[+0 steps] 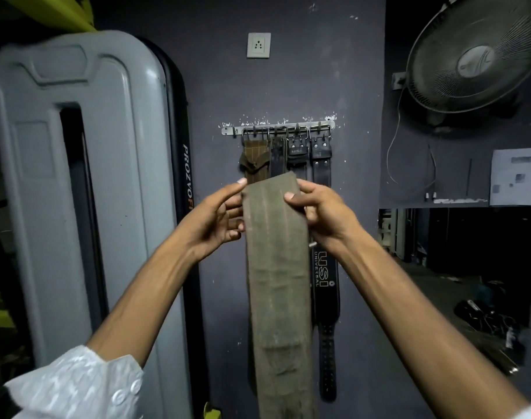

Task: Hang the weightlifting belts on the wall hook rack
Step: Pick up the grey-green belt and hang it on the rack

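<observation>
- Grey moulded machine shroud (77,189), left of wall: smooth plastic w/ rounded corners, tall slot down its middle; not part of the job.
- Wall fan (475,55), upper right: round wire cage, cord dangling below.
- Olive belt (276,267): long flat woven strap w/ faint lengthwise stitch lines, stiff enough to stay straight; held up vertical in front of the rack, top end just below the hooks, prob. so it can be lifted to a hook. No buckle visible at the top end.
- Black leather USI belt (324,273): hangs from rack's right end by its steel buckle, holes punched near the tail.
- Left hand (219,216): fingers close on belt's left edge, thumb up by top corner, steadying.
- Right hand (321,213): thumb on front face, fingers wrapped behind right edge, pinching.
- Hook rack (278,128): thin metal bar; four belts on it by buckles, leftmost hook looks free.
</observation>
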### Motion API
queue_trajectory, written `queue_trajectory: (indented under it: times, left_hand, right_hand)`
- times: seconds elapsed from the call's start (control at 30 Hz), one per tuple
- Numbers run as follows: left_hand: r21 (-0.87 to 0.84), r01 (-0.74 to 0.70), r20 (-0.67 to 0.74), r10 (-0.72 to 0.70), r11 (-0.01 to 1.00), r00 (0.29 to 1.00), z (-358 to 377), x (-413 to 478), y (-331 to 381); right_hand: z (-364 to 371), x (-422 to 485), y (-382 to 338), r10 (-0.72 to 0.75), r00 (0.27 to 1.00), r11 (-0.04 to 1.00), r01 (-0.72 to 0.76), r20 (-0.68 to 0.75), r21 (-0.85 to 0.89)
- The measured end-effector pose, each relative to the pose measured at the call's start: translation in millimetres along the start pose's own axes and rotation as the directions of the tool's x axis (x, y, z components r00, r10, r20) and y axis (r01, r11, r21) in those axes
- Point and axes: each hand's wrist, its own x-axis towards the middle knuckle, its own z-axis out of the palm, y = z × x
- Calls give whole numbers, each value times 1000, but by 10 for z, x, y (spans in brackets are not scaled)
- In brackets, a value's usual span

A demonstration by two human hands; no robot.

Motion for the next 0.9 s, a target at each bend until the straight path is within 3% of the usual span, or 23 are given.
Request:
queue_trajectory:
  times: [0.17,0.3,0.4,0.47,0.53,0.6,0.73,0.83,0.9]
  left_hand:
    - [-104,-76,-132,62,992,989,83,150,46]
    - [129,-254,-85,265,959,960,316,144,68]
    - [175,-352,-36,363,919,931,355,82,-28]
    - [214,-368,-19,380,905,925,320,28,-63]
    - [219,-342,-12,353,914,935,242,23,-119]
    - [151,-230,-45,239,961,970,207,22,-125]
    - [18,-30,-83,31,999,996,201,128,-103]
    - [-129,-104,-171,81,986,982,232,240,-45]
    - [-134,-154,-263,114,979,958,241,319,-25]
  right_hand:
    - [-88,-232,102,-138,983,951,166,120,-262]
    - [-167,-216,-18,17,1000,985,-20,-21,-171]
    - [-202,-108,-163,173,980,982,-180,-96,-65]
    - [-199,-12,-219,199,972,980,-199,-123,14]
    - [-151,46,-217,157,977,987,-153,-144,39]
    - [-133,39,-129,49,988,998,-54,-144,-29]
    - [-97,-86,72,-220,975,966,215,-20,-146]
    - [-159,-164,178,-342,938,908,345,55,-236]
    - [-222,-196,252,-315,946,912,324,76,-250]
